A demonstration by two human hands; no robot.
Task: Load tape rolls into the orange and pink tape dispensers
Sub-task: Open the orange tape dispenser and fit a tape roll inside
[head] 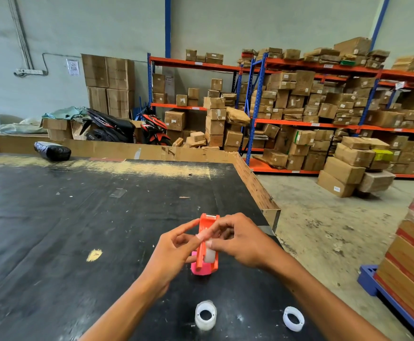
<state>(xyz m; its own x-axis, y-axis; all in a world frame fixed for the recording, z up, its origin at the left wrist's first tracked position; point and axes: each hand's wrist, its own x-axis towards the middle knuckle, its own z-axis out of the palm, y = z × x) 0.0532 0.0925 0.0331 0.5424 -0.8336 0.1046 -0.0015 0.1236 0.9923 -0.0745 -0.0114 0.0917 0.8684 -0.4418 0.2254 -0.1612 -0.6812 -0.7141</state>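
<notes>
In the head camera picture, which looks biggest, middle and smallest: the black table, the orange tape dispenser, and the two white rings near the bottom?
1. The black table, by far.
2. The orange tape dispenser, partly hidden by both hands.
3. The two white rings, left ring and right ring. They look about alike, so I will not rank them.

Both hands meet over the near right part of the table (78, 217), the left hand (174, 252) and right hand (240, 242) on either side of a tape dispenser (207, 242) with a roll in it. A second dispenser (199, 269) lies just beneath. Two loose tape rolls (205, 315) (293, 318) lie nearer, side by side. A wrapped bundle (52, 150) sits at the far left edge; shelves of boxes (324, 107) stand behind.
</notes>
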